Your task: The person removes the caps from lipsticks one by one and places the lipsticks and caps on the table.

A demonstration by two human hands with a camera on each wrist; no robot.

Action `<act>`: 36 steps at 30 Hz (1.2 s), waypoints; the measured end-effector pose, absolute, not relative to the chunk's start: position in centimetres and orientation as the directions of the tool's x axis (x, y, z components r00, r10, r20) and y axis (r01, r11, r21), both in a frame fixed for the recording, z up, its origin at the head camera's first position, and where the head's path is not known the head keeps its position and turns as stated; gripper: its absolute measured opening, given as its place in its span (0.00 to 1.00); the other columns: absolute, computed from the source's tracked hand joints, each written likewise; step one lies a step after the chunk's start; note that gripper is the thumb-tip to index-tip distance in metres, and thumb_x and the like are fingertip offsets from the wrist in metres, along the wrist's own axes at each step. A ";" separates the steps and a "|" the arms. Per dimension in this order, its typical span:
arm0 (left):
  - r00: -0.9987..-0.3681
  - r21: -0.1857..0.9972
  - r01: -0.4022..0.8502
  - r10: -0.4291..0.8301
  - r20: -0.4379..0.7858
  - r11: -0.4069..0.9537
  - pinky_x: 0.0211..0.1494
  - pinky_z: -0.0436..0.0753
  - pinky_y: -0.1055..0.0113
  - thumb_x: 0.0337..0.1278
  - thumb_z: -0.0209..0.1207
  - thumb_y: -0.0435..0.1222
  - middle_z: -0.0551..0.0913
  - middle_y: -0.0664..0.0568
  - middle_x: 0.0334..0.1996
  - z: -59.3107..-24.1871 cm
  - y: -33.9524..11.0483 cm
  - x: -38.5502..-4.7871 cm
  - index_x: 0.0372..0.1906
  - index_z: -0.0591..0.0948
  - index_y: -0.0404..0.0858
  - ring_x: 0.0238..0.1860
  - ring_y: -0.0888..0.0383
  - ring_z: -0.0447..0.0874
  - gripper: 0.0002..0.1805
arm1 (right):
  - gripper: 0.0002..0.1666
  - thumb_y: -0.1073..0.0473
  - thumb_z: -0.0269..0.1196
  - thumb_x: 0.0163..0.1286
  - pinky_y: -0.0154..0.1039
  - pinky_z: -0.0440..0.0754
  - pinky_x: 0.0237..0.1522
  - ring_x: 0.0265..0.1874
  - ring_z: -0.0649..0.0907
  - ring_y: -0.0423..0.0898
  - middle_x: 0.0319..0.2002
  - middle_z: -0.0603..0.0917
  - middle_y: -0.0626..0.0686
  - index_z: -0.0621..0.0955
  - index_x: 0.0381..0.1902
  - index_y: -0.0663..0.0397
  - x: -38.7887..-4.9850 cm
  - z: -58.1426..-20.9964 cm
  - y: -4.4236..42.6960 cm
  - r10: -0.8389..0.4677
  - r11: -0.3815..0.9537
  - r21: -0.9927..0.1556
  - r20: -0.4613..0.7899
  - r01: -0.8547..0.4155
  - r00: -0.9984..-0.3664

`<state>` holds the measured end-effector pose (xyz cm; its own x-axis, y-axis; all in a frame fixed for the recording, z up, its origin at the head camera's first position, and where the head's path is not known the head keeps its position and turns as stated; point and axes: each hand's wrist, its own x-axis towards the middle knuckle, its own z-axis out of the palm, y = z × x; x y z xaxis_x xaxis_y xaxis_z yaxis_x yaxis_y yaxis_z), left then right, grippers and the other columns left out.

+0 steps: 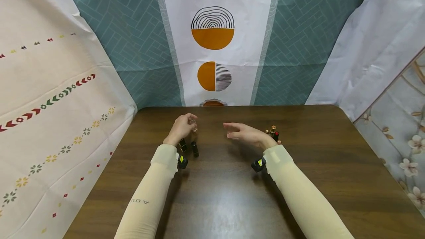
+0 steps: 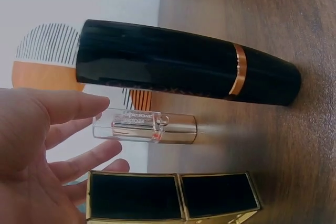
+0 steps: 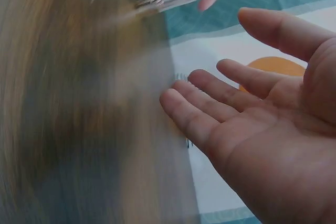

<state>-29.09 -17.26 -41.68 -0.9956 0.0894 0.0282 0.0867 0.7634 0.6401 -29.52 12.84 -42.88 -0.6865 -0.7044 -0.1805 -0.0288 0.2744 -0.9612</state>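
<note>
My left hand [image 1: 182, 126] is at the upper end of a small clear-capped lipstick [image 2: 144, 126] with a gold base, its thumb and index finger on either side of the cap. The lipstick stands upright on the table. Beside it in the left wrist view are a tall black tube [image 2: 157, 61] with a copper band and a square black lipstick [image 2: 173, 196] with gold edges. My right hand [image 1: 245, 132] hovers over the table, its fingers extended and nothing in its grasp. In the right wrist view its palm [image 3: 273, 135] shows bare.
Behind the right wrist stands a cluster of small cosmetics, among them a gold-topped tube [image 1: 273, 129] and a red-tipped lipstick [image 1: 276, 135]. The brown wooden table [image 1: 216, 194] meets a patterned cloth [image 1: 295, 40] at its back edge. More cloth hangs at both sides.
</note>
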 end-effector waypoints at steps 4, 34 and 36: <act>-0.997 0.646 0.065 0.073 0.014 0.761 0.63 0.76 0.45 0.72 0.62 0.32 0.83 0.38 0.56 -42.0 -17.3 -29.2 0.64 0.80 0.36 0.60 0.40 0.78 0.19 | 0.39 0.61 0.58 0.81 0.60 0.55 0.78 0.77 0.62 0.66 0.81 0.56 0.64 0.57 0.83 0.58 -29.4 -43.0 12.5 -0.724 0.185 -0.982 -0.161 0.036 -0.670; -0.995 0.659 0.095 0.081 0.052 0.746 0.62 0.80 0.47 0.72 0.61 0.30 0.85 0.40 0.57 -42.4 -17.6 -29.4 0.61 0.82 0.36 0.59 0.43 0.82 0.16 | 0.37 0.63 0.56 0.81 0.54 0.66 0.75 0.76 0.66 0.64 0.80 0.56 0.67 0.57 0.82 0.64 -28.9 -45.2 9.4 -0.712 0.197 -0.980 -0.166 0.032 -0.682; -0.995 0.668 0.101 0.086 0.055 0.737 0.62 0.80 0.47 0.73 0.61 0.31 0.85 0.40 0.57 -42.2 -17.5 -29.4 0.61 0.82 0.37 0.59 0.43 0.82 0.16 | 0.37 0.63 0.56 0.81 0.55 0.66 0.74 0.75 0.67 0.64 0.80 0.57 0.67 0.57 0.82 0.65 -28.9 -45.2 9.2 -0.711 0.207 -0.978 -0.161 0.015 -0.684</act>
